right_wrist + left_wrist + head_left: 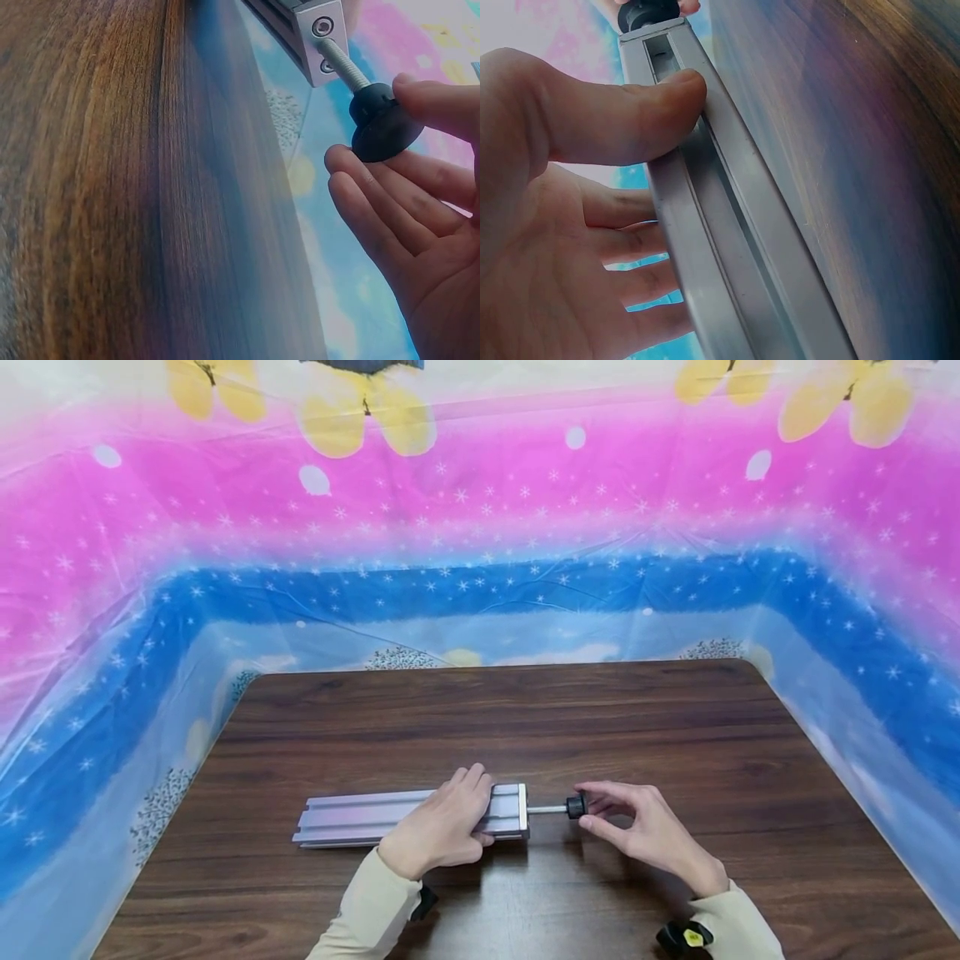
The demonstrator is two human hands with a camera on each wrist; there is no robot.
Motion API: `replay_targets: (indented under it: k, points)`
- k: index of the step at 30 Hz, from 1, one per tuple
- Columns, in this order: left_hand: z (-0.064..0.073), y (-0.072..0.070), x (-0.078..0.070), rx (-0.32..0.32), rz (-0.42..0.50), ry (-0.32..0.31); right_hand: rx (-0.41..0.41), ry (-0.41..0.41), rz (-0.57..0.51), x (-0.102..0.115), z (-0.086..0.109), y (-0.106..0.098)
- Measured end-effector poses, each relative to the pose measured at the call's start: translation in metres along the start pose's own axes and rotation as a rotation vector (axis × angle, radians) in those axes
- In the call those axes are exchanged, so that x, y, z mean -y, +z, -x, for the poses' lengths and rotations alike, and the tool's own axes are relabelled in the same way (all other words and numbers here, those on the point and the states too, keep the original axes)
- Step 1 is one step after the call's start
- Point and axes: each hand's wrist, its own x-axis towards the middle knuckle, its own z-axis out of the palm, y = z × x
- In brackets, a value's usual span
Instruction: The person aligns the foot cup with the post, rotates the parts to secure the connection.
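A slotted aluminium profile (352, 817) lies lengthwise across the table. My left hand (442, 827) grips it near its right end, thumb along the near slotted side and fingers over the top and far side. A flat end plate (331, 16) with screw heads caps that end. Out of the plate sticks a threaded rod (346, 67), which carries a black levelling foot (384, 135). The foot's round base is pinched between the thumb and fingertips of my right hand (648, 827). How deep the rod sits inside the profile is hidden.
Dark wood-grain table (525, 718) extends on every side of the profile. Behind and beside it hangs a pink and blue printed cloth (480, 585). A black wrist strap with a yellow mark (693, 937) sits on the right sleeve.
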Motion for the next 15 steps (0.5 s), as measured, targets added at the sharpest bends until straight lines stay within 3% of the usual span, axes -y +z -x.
replay_targets:
  k: [15]
  points:
    - [-0.0008, -0.0022, -0.0013, 0.030, 0.026, -0.032, 0.076, 0.151, -0.035, 0.0005, -0.0054, -0.0004]
